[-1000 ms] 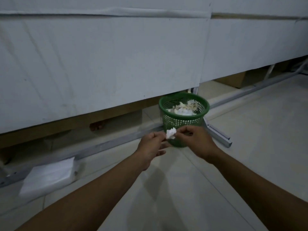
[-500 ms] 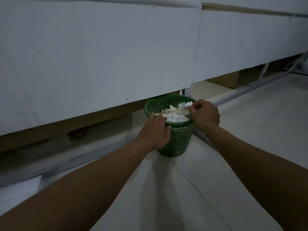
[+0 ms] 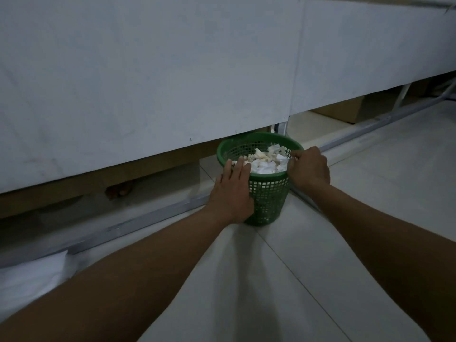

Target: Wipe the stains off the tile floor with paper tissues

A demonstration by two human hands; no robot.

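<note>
A green plastic mesh basket (image 3: pixel 270 193) stands on the pale tile floor (image 3: pixel 357 218), against a metal rail. It is filled with crumpled white and yellowish used tissues (image 3: pixel 265 164). My left hand (image 3: pixel 232 191) lies flat against the basket's left wall, its straight fingers reaching up to the rim. My right hand (image 3: pixel 308 169) is at the right rim with its fingers curled over the edge. No loose tissue shows in either hand. A white pack of fresh tissues (image 3: pixel 29 275) lies on the floor at the lower left, partly behind my left forearm.
White panels (image 3: pixel 148 82) hang low just behind the basket. Under them are a metal rail (image 3: pixel 138 218) along the floor, a metal leg (image 3: pixel 280 127) and cardboard boxes (image 3: pixel 340 109). Open tile floor stretches to the right and towards me.
The crumpled tissue that my right hand held over the basket is gone from my fingers. My left hand has flattened against the basket's side, and my right hand has come down onto its rim.
</note>
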